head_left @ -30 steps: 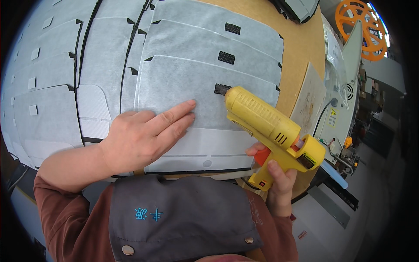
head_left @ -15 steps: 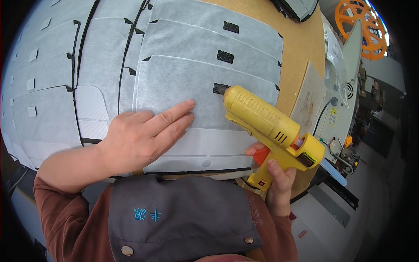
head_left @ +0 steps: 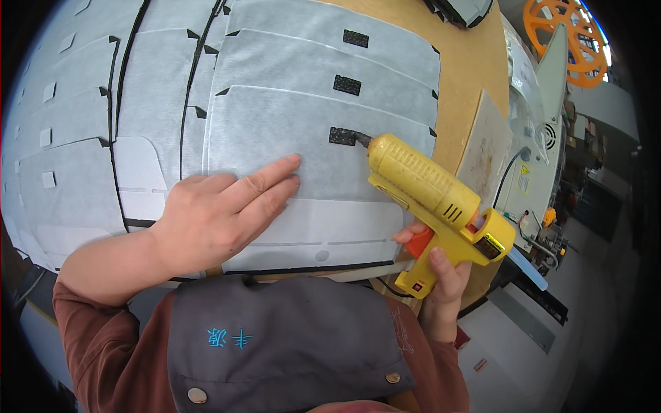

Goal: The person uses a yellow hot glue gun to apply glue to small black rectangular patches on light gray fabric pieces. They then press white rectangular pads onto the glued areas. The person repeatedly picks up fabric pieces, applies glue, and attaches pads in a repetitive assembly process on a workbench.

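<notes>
My right hand (head_left: pixel 446 274) grips a yellow hot glue gun (head_left: pixel 427 189) by its handle, a finger at the red trigger. The gun's dark nozzle tip is at the right part of the nearest black textured rectangle (head_left: pixel 341 135) on a pale grey-white fabric panel (head_left: pixel 268 131). Two similar black rectangles lie on the overlapping panels beyond it. My left hand (head_left: pixel 220 210) lies on the nearest panel, left of the gun, its fingers stretched out toward the right; it holds nothing.
More layered panels (head_left: pixel 65 165) with small white squares cover the left side. Right of the stack are bare brown tabletop (head_left: pixel 468 51) and a stained board (head_left: pixel 485 141). A pale machine (head_left: pixel 527 179) and an orange spoked wheel (head_left: pixel 564 41) stand farther right.
The glue gun has shifted slightly right, its nozzle moving from the rectangle's middle toward its right end. My left hand keeps its place on the panel. The view has shifted a little.
</notes>
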Tool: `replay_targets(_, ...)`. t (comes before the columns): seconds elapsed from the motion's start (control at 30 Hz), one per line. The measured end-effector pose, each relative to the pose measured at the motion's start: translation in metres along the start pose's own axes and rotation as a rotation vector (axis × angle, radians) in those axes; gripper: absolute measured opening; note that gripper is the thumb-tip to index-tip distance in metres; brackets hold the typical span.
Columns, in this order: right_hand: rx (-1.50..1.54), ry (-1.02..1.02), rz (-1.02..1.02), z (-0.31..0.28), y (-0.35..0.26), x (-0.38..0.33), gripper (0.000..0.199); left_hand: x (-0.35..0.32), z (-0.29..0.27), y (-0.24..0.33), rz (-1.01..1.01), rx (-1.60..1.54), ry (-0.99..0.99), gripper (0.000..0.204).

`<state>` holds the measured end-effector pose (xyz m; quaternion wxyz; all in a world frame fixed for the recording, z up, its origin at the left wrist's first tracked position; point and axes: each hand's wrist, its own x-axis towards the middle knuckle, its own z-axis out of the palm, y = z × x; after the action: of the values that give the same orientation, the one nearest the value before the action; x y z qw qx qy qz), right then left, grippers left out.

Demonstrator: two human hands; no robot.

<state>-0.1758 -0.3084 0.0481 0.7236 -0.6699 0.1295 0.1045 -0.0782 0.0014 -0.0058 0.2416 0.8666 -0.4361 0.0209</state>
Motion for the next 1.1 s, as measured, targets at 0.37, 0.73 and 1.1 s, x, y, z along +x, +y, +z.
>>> replay_targets(0.37, -0.014, -0.054, 0.021, -0.006, 0.003, -0.006, 0.054, 0.000, -0.001, 0.000, -0.003, -0.001, -0.024, 0.040)
replay_targets(0.73, 0.004, -0.082, 0.016, 0.008, 0.000, 0.008, 0.053, 0.000, 0.000, 0.000, -0.001, -0.003, -0.015, 0.038)
replay_targets(1.1, 0.035, -0.001, 0.018, 0.006, 0.000, 0.002, 0.053, 0.000, -0.001, 0.000, -0.002, 0.004, -0.014, 0.037)
